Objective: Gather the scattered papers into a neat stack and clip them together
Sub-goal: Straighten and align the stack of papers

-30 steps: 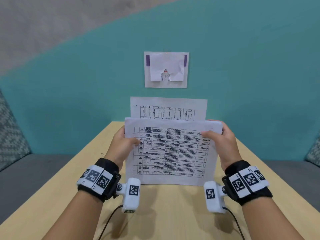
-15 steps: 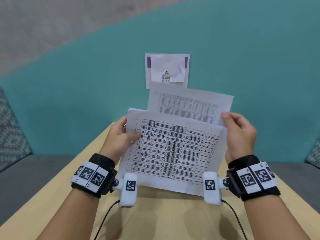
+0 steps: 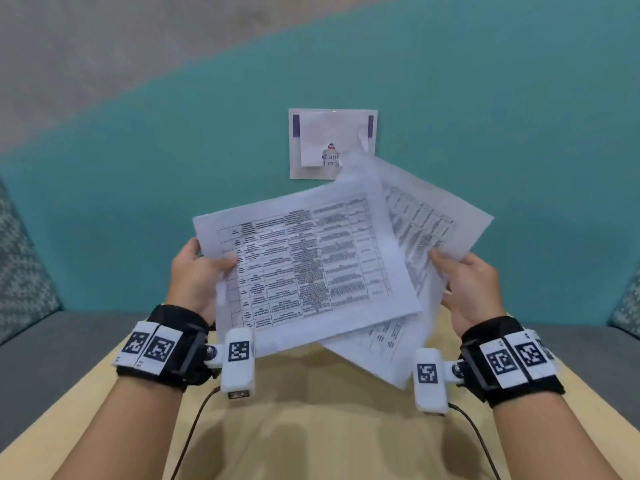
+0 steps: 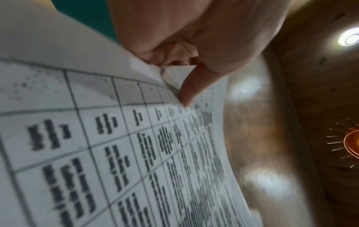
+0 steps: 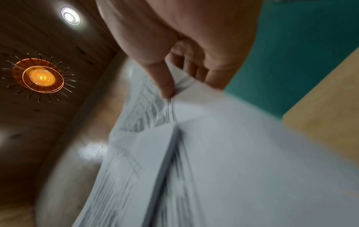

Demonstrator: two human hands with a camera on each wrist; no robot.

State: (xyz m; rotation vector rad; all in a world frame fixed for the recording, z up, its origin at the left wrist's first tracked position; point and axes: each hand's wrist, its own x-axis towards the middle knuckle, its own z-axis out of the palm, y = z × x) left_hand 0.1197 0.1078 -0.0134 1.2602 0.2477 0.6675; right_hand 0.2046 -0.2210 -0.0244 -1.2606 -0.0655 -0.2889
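Observation:
I hold printed table sheets in the air above a light wooden table (image 3: 311, 427). My left hand (image 3: 199, 268) pinches the left edge of the front sheet (image 3: 304, 265), thumb on its printed face; the left wrist view shows that thumb (image 4: 191, 87) pressed on the paper (image 4: 116, 153). My right hand (image 3: 464, 278) pinches the right side of the rear sheets (image 3: 433, 230), which are tilted and fanned out behind the front one. In the right wrist view its thumb (image 5: 165, 81) presses on the blurred sheets (image 5: 213, 153). No clip is visible.
A teal wall (image 3: 138, 202) rises behind the table, with a white notice (image 3: 332, 143) taped on it. Grey seating (image 3: 52, 341) flanks the table on both sides, with patterned cushions (image 3: 20, 265) at the edges. Cables run from the wrist cameras over the table.
The sheets have been lifted off the table edge and raised. The rear sheets, in my right hand, have swung up and clockwise, fanning out from the front sheet.

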